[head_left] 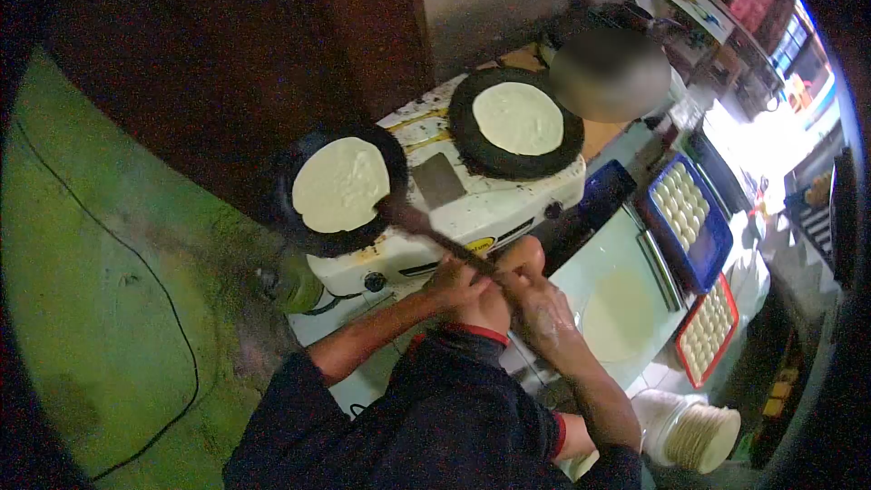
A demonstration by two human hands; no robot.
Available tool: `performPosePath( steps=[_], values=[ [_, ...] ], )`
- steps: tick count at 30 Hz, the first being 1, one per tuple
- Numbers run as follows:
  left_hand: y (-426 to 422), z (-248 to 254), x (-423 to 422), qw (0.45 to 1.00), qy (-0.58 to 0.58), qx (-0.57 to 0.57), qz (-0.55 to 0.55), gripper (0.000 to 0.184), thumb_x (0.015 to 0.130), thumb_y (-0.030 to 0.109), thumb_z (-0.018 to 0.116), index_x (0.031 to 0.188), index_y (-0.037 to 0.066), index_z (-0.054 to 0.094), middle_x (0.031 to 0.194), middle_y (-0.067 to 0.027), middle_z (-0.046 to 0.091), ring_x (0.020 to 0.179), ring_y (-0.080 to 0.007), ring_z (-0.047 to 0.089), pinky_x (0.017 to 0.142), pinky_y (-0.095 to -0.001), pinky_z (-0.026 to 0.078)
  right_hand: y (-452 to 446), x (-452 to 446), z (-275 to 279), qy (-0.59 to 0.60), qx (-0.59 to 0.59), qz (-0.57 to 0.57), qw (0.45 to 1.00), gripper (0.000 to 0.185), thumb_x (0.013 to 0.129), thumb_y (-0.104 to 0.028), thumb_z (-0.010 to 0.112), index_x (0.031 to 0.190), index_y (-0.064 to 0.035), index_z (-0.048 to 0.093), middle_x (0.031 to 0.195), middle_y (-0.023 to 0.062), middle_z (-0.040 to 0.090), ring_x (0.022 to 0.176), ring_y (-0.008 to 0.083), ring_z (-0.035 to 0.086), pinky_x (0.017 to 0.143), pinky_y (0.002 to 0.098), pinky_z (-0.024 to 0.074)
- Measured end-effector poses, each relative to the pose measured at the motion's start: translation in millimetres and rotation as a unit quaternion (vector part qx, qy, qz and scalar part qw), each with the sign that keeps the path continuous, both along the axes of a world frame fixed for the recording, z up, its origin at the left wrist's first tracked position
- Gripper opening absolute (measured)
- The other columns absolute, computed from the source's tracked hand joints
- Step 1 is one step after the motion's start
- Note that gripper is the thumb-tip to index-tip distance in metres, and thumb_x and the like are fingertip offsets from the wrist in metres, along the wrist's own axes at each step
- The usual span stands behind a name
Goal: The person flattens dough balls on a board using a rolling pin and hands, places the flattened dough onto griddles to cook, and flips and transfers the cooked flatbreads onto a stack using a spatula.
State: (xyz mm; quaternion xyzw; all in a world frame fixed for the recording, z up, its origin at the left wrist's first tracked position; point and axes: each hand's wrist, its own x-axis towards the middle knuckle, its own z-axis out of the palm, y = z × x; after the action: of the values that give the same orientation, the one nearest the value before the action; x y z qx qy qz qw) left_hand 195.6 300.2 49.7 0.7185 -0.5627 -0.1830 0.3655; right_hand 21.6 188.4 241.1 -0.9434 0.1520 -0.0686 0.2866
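My right hand (542, 313) is closed round the handle of a dark, long-handled spatula (445, 240), beside my raised knee (522, 259). The spatula's tip touches the lower right edge of a pale round flatbread (340, 186) on the left black griddle pan (327, 243). My left hand (456, 281) lies against my leg, close under the handle; its fingers are partly hidden and blurred. A second pale flatbread (518, 119) lies on the right black griddle pan (467, 150). Both pans sit on a white two-burner stove (435, 218).
Right of my legs, a flat pale dough round (619, 313) lies on a glass-like board (581, 263). Beyond are a blue tray (721, 268) and a red tray (682, 342) of dough balls. Stacked flatbreads (703, 437) lie at lower right. A cable (145, 274) crosses the green floor.
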Motion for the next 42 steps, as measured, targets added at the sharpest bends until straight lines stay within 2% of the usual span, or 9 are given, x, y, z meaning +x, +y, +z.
performPosePath(
  steps=[7, 14, 23, 27, 29, 32, 34, 37, 42],
  values=[
    [109, 21, 22, 0.992, 0.031, 0.061, 0.110, 0.031, 0.094, 0.026, 0.060, 0.118, 0.006, 0.064, 0.115, -0.0175, 0.068, 0.111, -0.0367, 0.063, 0.098, -0.0477, 0.047, 10, 51, 36, 0.180, -0.022, 0.015, 0.983, 0.033, 0.092, -0.014, 0.052, 0.123, -0.0125, 0.062, 0.116, 0.0207, 0.063, 0.101, 0.0382, 0.068, 0.080, 0.0512, 0.0570],
    [107, 25, 6, 0.992, 0.039, 0.066, 0.102, 0.034, 0.097, 0.031, 0.057, 0.115, 0.005, 0.067, 0.117, -0.0188, 0.067, 0.112, -0.0365, 0.062, 0.099, -0.0474, 0.047, 3, 230, -105, -0.159, -0.007, 0.244, 0.957, 0.025, 0.093, -0.015, 0.062, 0.116, -0.0073, 0.067, 0.104, 0.0189, 0.068, 0.096, 0.0364, 0.068, 0.085, 0.0409, 0.0539],
    [122, 69, 66, 0.991, 0.014, 0.082, 0.106, 0.033, 0.095, 0.029, 0.061, 0.115, 0.003, 0.068, 0.112, -0.0188, 0.069, 0.107, -0.0368, 0.065, 0.096, -0.0451, 0.050, -3, 226, -30, -0.163, 0.105, 0.204, 0.959, 0.023, 0.090, -0.009, 0.066, 0.111, -0.0027, 0.068, 0.098, 0.0183, 0.066, 0.094, 0.0358, 0.065, 0.081, 0.0414, 0.0517],
    [124, 156, 128, 0.961, 0.017, 0.007, 0.276, 0.036, 0.091, 0.030, 0.066, 0.112, 0.001, 0.070, 0.111, -0.0216, 0.070, 0.101, -0.0362, 0.068, 0.090, -0.0418, 0.054, -20, 166, -39, -0.158, 0.068, 0.135, 0.976, 0.022, 0.090, -0.008, 0.064, 0.111, -0.0019, 0.066, 0.097, 0.0192, 0.063, 0.094, 0.0382, 0.063, 0.082, 0.0439, 0.0509],
    [117, 149, 185, 0.931, -0.092, -0.013, 0.353, 0.044, 0.091, 0.033, 0.067, 0.121, 0.000, 0.066, 0.116, -0.0228, 0.068, 0.107, -0.0373, 0.066, 0.094, -0.0415, 0.052, -30, 145, -34, -0.127, 0.049, 0.085, 0.987, 0.023, 0.090, -0.007, 0.064, 0.113, -0.0034, 0.065, 0.099, 0.0202, 0.062, 0.093, 0.0396, 0.062, 0.083, 0.0456, 0.0508],
    [101, 98, 255, 0.881, -0.135, 0.250, 0.379, 0.098, 0.077, 0.053, 0.077, 0.149, 0.002, 0.036, 0.149, -0.0229, 0.043, 0.135, -0.0458, 0.043, 0.112, -0.0573, 0.031, -45, 138, -19, -0.087, 0.017, 0.050, 0.995, 0.023, 0.090, -0.007, 0.063, 0.113, -0.0049, 0.064, 0.099, 0.0207, 0.061, 0.092, 0.0427, 0.063, 0.080, 0.0483, 0.0519],
    [92, 80, 271, 0.801, -0.148, 0.483, 0.322, 0.126, 0.067, 0.065, 0.081, 0.158, 0.005, 0.016, 0.162, -0.0211, 0.024, 0.145, -0.0511, 0.026, 0.116, -0.0669, 0.016, -58, 139, -18, -0.059, -0.033, 0.033, 0.997, 0.022, 0.090, -0.007, 0.063, 0.113, -0.0061, 0.064, 0.100, 0.0209, 0.061, 0.091, 0.0441, 0.063, 0.079, 0.0503, 0.0522],
    [108, 85, 319, 0.806, -0.248, 0.524, 0.117, 0.147, 0.056, 0.081, 0.077, 0.160, 0.009, 0.004, 0.167, -0.0178, 0.006, 0.147, -0.0559, 0.010, 0.112, -0.0753, 0.001, -76, 130, -13, -0.038, -0.097, 0.025, 0.994, 0.021, 0.090, -0.007, 0.063, 0.111, -0.0083, 0.065, 0.101, 0.0211, 0.061, 0.087, 0.0452, 0.064, 0.075, 0.0521, 0.0527],
    [111, 48, 355, 0.876, -0.112, 0.463, 0.069, 0.111, 0.070, 0.030, 0.078, 0.161, 0.020, 0.014, 0.160, -0.0200, 0.029, 0.148, -0.0415, 0.026, 0.121, -0.0575, 0.011, -79, 103, 7, 0.047, -0.143, 0.055, 0.987, 0.026, 0.089, -0.011, 0.063, 0.114, -0.0133, 0.067, 0.104, 0.0142, 0.063, 0.085, 0.0387, 0.069, 0.073, 0.0470, 0.0569]
  ],
)
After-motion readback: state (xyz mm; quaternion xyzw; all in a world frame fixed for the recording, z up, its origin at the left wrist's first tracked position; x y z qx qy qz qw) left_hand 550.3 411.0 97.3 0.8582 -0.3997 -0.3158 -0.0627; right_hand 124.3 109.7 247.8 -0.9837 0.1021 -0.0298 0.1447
